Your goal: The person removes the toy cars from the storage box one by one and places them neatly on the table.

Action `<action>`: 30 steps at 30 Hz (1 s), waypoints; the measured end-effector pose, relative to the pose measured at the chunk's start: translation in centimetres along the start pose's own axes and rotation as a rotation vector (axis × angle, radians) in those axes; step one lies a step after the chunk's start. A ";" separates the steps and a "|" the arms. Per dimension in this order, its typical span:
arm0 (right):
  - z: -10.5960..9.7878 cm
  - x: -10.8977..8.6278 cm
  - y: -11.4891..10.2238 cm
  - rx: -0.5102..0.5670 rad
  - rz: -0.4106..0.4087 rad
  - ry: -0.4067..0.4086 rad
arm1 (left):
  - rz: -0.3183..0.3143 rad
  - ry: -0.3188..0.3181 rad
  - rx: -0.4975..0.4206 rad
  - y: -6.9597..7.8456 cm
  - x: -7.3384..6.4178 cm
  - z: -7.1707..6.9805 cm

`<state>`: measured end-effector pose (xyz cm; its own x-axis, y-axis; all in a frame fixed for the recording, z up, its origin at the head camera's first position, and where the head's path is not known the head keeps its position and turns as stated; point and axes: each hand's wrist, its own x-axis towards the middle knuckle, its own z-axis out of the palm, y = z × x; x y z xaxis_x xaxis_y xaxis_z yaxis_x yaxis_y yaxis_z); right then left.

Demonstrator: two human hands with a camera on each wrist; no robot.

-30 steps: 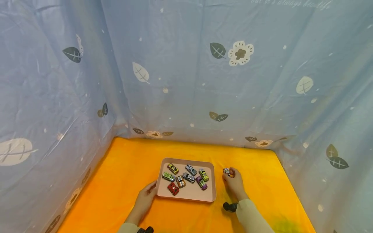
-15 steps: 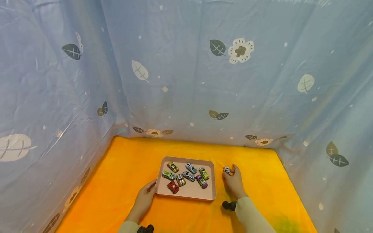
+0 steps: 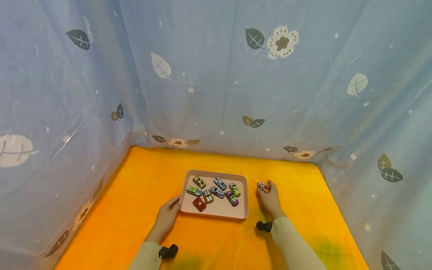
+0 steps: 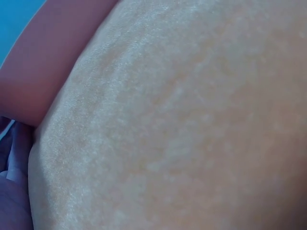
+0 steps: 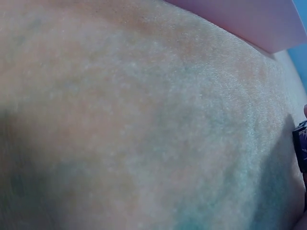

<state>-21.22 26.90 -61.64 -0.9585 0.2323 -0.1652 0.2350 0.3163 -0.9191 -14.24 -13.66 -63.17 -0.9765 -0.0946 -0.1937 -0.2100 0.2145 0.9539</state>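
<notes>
A shallow pink tray (image 3: 216, 210) lies on the yellow cloth in the head view, with several small toy cars inside, among them a red toy car (image 3: 199, 204) and a purple toy car (image 3: 231, 198). My left hand (image 3: 164, 220) holds the tray at its front left corner; the left wrist view catches the tray's outer wall (image 4: 53, 57) and part of the hand (image 4: 14, 191). To the right of the tray, my right hand (image 3: 270, 198) pinches a white and black toy car (image 3: 261, 185). Only that car's dark end (image 5: 301, 143) shows in the right wrist view.
Yellow cloth (image 3: 209, 240) covers the surface. Blue curtains (image 3: 216, 75) printed with leaves and flowers stand at the back, left and right. Black wrist devices (image 3: 168, 251) sit at both cuffs.
The head view has tilted down, so the whole scene sits higher in the picture. Both hands, the tray and the cars keep nearly the same places relative to one another.
</notes>
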 end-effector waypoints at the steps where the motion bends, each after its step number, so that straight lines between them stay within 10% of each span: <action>1: 0.0 0.1 0.0 0.001 -0.001 0.000 | 0.002 0.001 0.000 0.2 0.1 -0.1; 30: 0.1 -0.5 0.2 0.019 -0.024 0.058 | -0.001 0.023 -0.010 -0.2 0.2 0.0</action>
<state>-20.75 26.72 -61.78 -0.9528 0.2776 -0.1228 0.2087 0.3054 -0.9291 -14.35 -13.75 -63.37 -0.9748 -0.1172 -0.1898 -0.2107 0.2046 0.9559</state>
